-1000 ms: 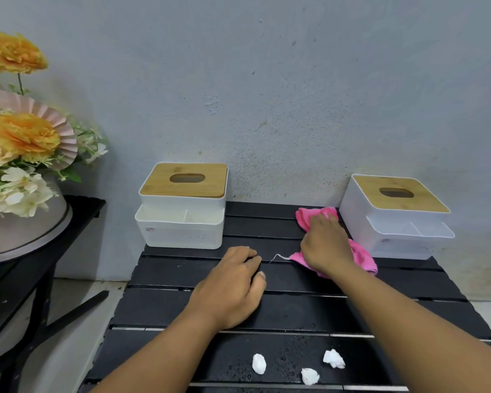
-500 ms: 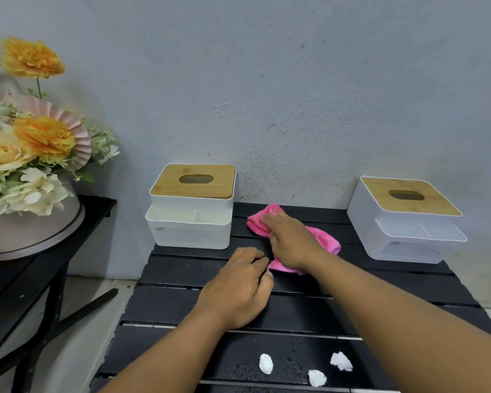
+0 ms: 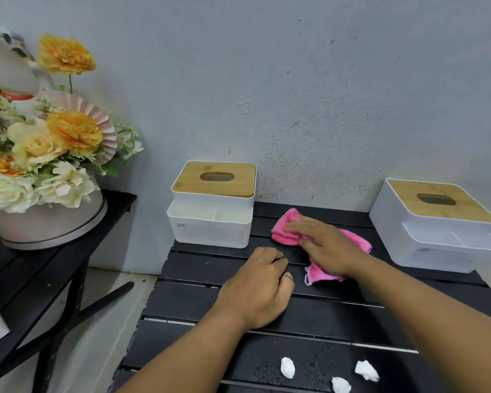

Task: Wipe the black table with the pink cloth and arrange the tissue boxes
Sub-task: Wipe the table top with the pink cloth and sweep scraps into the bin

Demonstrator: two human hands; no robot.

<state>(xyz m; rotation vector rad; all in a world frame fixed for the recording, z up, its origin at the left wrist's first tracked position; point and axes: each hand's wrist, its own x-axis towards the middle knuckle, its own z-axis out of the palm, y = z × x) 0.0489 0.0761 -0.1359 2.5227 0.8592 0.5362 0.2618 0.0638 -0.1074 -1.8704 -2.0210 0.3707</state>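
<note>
Nearest edge: three tissue wads (image 3: 287, 367) lie on the front slats of the black worktop (image 3: 199, 296), w/ water droplets (image 3: 267, 374) scattered around them. So this strip looks not yet wiped, & the wads prob. need clearing too.

Mid-worktop: left hand (image 3: 257, 287) rests on the slats, fingers loosely curled w/ tips down, holding nothing. Seems just a brace.

Just beyond, to its right: right hand (image 3: 328, 248) lies flat on the pink cloth (image 3: 282, 232), fingers straight & close together, pressing it onto the slats, not pinching. Cloth is bunched; one end pokes out past the fingertips toward the wall, the other trails by the wrist. It sits betw. the two boxes, on the back half.

Far side: left tissue box (image 3: 213, 205) at the back-left corner by the wall; right tissue box (image 3: 434, 225) at back-right, turned at an angle to the first & well apart from it.

Judgement: wiping under way, back-middle being covered now. Left to do: front strip, prob. the spots under the boxes, then lining up the boxes. Approx. early-to-mid task.
</note>
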